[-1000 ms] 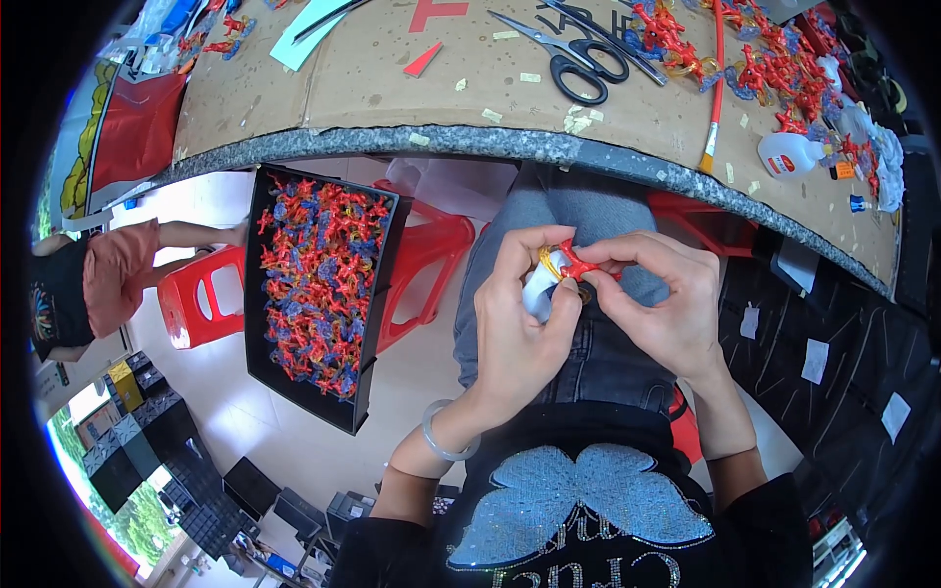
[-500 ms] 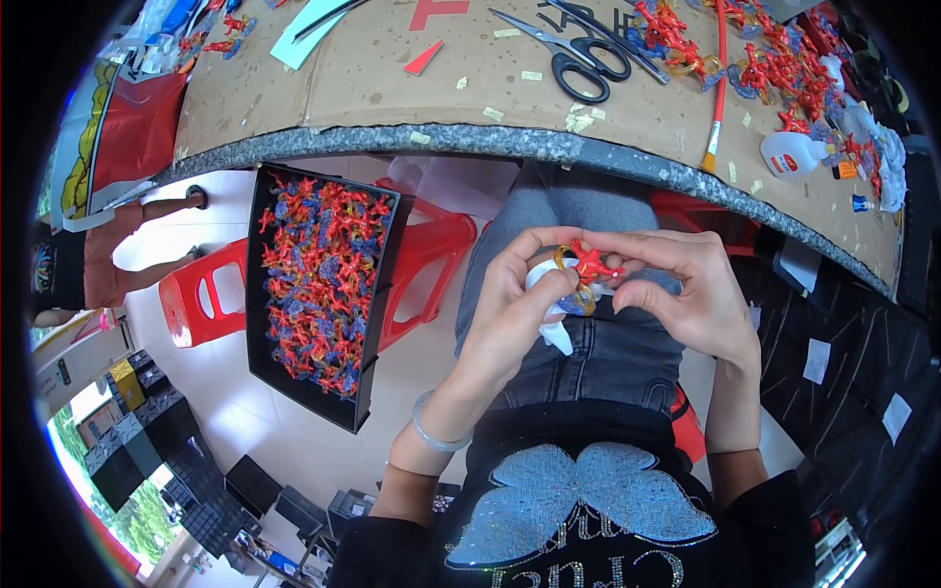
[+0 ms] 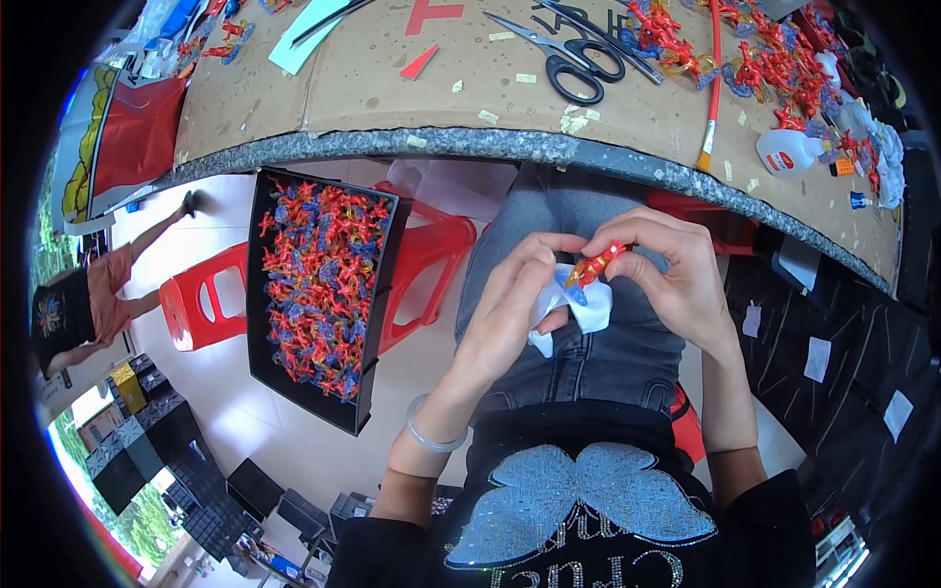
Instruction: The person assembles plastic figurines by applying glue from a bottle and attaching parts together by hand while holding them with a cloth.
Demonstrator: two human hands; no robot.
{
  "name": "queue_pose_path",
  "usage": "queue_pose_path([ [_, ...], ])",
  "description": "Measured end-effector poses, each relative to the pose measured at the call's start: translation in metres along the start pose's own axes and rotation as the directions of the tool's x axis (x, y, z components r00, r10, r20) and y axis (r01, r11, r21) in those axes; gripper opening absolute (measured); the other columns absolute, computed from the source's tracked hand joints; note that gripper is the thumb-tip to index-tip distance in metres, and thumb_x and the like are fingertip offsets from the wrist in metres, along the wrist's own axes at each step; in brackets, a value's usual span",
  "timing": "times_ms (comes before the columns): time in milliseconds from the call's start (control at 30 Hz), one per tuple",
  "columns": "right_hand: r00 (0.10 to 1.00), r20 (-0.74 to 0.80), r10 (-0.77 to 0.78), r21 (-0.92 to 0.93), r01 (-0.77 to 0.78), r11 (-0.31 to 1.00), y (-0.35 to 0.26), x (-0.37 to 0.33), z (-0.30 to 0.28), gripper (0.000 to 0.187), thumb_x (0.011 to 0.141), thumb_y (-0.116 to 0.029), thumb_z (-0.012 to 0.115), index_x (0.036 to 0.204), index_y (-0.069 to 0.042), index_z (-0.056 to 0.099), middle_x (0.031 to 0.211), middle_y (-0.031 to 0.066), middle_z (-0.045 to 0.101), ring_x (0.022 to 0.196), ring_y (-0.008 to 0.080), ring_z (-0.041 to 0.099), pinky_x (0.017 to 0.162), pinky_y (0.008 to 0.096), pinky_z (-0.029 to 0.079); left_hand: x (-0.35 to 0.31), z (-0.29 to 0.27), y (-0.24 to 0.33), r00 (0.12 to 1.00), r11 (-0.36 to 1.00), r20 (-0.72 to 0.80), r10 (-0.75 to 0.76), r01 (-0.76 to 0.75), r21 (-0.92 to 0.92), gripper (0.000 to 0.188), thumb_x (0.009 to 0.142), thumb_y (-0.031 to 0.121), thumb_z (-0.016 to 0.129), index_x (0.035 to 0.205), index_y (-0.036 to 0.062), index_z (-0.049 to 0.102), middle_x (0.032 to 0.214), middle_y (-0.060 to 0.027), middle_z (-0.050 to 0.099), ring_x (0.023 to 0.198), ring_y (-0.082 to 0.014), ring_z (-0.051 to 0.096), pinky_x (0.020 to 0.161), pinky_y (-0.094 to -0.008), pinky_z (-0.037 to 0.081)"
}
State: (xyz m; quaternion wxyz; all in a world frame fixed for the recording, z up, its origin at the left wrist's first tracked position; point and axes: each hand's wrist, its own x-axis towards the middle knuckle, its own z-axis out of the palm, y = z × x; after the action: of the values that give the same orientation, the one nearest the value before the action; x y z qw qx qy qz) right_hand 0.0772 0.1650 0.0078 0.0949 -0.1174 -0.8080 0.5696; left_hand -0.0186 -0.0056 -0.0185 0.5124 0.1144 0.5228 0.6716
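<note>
Above my lap, my right hand (image 3: 671,279) pinches a small red figurine (image 3: 596,263) with translucent yellow and blue parts between thumb and fingers. Close beside it, my left hand (image 3: 515,294) is closed on a white cloth (image 3: 591,310), which hangs over its fingers. The figurine's blue end rests against the cloth. To my left, a black tray (image 3: 365,384) is filled with many similar red, blue and yellow figurines.
Red stools (image 3: 204,299) stand around the tray. On the cardboard-covered table (image 3: 372,93) lie black-handled scissors (image 3: 585,71), a red-handled brush (image 3: 713,98), a white bottle (image 3: 787,152) and a pile of figurines (image 3: 784,73). A person (image 3: 83,304) is at far left.
The figurine has turned and passed into my right hand's pinch. The white cloth has spread more openly in my left hand. The person at far left has shifted.
</note>
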Motion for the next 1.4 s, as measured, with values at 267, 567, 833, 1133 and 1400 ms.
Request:
queue_pose_path([
  [267, 0.975, -0.121, 0.188, 0.277, -0.149, 0.949, 0.009, -0.005, 0.004, 0.013, 0.081, 0.002, 0.066, 0.093, 0.005, 0.067, 0.086, 0.0095, 0.069, 0.078, 0.0128, 0.066, 0.070, 0.0252, 0.053, -0.005, 0.000, -0.001, 0.895, 0.751, -0.109, 0.433, -0.291, 0.594, 0.036, 0.089, 0.027, 0.057, 0.114, 0.0015, 0.058, 0.096, -0.0160, 0.058, 0.093, -0.0271, 0.059, 0.085, -0.0342, 0.044],
  [567, 0.926, -0.341, 0.166, 0.318, -0.052, 0.947, 0.007, -0.018, 0.033, 0.014, 0.082, 0.000, 0.071, 0.092, 0.006, 0.065, 0.092, 0.0125, 0.067, 0.084, 0.0148, 0.065, 0.077, 0.0259, 0.052, -0.005, 0.016, -0.009, 0.642, 0.456, -0.114, 0.758, -0.395, 0.798, 0.032, 0.071, 0.002, 0.079, 0.100, -0.0025, 0.065, 0.092, -0.0177, 0.067, 0.079, -0.0270, 0.067, 0.068, -0.0312, 0.053],
  [833, 0.842, -0.539, 0.020, 0.155, 0.076, 0.985, 0.008, -0.031, 0.054, 0.011, 0.075, 0.003, 0.075, 0.082, 0.005, 0.066, 0.081, 0.0136, 0.068, 0.074, 0.0183, 0.064, 0.068, 0.0258, 0.049, 0.002, 0.023, -0.015, 0.536, 0.436, -0.132, 0.834, -0.493, 0.752, 0.025, 0.073, -0.003, 0.077, 0.096, -0.0038, 0.068, 0.088, -0.0181, 0.069, 0.074, -0.0243, 0.069, 0.064, -0.0286, 0.054],
  [1133, 0.810, -0.559, -0.178, -0.014, 0.206, 0.979, 0.003, -0.029, 0.053, 0.012, 0.074, 0.005, 0.074, 0.081, 0.006, 0.065, 0.075, 0.0135, 0.065, 0.066, 0.0199, 0.061, 0.060, 0.0265, 0.048, -0.002, 0.025, -0.011, 0.523, 0.394, -0.084, 0.848, -0.516, 0.761, 0.023, 0.071, -0.009, 0.074, 0.093, -0.0045, 0.069, 0.084, -0.0173, 0.069, 0.071, -0.0220, 0.069, 0.062, -0.0271, 0.053],
  [1400, 0.851, -0.525, -0.007, 0.156, 0.105, 0.982, 0.004, -0.030, 0.050, 0.011, 0.077, 0.004, 0.073, 0.084, 0.006, 0.065, 0.083, 0.0134, 0.068, 0.070, 0.0158, 0.062, 0.065, 0.0248, 0.049, -0.002, 0.024, -0.011, 0.557, 0.495, -0.171, 0.813, -0.506, 0.707, 0.022, 0.071, -0.006, 0.077, 0.092, -0.0046, 0.069, 0.084, -0.0161, 0.069, 0.072, -0.0197, 0.068, 0.064, -0.0262, 0.053],
])
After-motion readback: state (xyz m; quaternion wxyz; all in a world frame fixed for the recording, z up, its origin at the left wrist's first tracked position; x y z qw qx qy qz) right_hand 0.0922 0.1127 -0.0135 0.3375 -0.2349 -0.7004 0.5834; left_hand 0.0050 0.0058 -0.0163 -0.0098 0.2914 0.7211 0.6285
